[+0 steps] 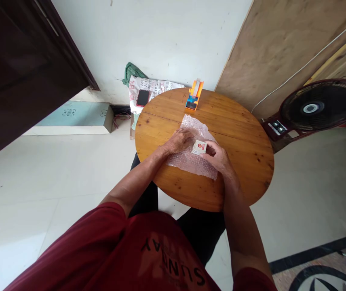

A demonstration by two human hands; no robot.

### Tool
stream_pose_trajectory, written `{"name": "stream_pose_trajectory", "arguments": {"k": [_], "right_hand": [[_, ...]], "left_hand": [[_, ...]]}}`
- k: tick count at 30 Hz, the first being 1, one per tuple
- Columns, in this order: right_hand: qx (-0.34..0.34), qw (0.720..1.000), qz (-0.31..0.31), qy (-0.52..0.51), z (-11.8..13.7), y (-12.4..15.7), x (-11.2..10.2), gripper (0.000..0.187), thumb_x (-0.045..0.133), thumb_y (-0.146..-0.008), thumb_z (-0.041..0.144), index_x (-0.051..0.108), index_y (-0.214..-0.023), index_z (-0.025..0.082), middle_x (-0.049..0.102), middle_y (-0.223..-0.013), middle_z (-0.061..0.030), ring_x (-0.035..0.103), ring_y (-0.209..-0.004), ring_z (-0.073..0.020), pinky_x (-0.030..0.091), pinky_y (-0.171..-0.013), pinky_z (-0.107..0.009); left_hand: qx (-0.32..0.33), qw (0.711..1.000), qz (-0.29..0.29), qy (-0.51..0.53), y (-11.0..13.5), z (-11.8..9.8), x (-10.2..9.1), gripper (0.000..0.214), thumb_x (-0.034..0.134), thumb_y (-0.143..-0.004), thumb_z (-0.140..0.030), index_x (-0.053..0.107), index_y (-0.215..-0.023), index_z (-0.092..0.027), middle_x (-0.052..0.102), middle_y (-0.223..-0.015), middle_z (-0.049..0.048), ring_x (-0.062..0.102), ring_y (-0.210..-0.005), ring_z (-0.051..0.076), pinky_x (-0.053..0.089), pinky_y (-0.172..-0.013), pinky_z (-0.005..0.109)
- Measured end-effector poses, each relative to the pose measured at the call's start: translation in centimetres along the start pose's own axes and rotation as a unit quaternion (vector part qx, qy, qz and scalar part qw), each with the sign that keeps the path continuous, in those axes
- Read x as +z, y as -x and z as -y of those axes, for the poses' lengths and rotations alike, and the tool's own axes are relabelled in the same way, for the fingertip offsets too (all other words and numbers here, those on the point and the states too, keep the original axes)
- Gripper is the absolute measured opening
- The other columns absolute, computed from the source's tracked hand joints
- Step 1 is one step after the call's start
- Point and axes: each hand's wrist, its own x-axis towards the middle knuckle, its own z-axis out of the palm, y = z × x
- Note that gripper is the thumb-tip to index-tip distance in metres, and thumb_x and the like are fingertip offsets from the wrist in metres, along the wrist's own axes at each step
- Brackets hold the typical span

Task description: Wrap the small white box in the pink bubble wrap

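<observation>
A sheet of clear bubble wrap (195,125) lies flat on the round wooden table (245,141). A small pale box with a red mark (199,147) rests on the wrap. My right hand (218,157) grips that box from the right, fingers curled round it. My left hand (179,140) lies on the wrap just left of the box, fingers bent down onto the plastic and pressing it to the tabletop.
An orange tape dispenser (194,97) stands at the table's far edge. Behind the table lie a printed sack with a dark phone (143,97) on it. A floor fan (318,106) stands at the right, a dark door (24,68) at the left.
</observation>
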Motion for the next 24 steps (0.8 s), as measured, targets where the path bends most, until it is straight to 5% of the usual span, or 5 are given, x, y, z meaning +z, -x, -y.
{"name": "stream_pose_trajectory", "arguments": {"k": [24], "right_hand": [[-0.011, 1.000, 0.008, 0.002, -0.48, -0.13, 0.08, 0.045, 0.076, -0.073, 0.039, 0.069, -0.116, 0.026, 0.075, -0.111, -0.0046, 0.070, -0.100, -0.0274, 0.055, -0.094, -0.048]], "left_hand": [[0.011, 0.999, 0.014, -0.040, -0.07, 0.34, 0.13, 0.034, 0.053, -0.084, -0.020, 0.069, -0.114, -0.018, 0.067, -0.126, 0.0119, 0.059, -0.123, 0.029, 0.043, -0.111, 0.049]]}}
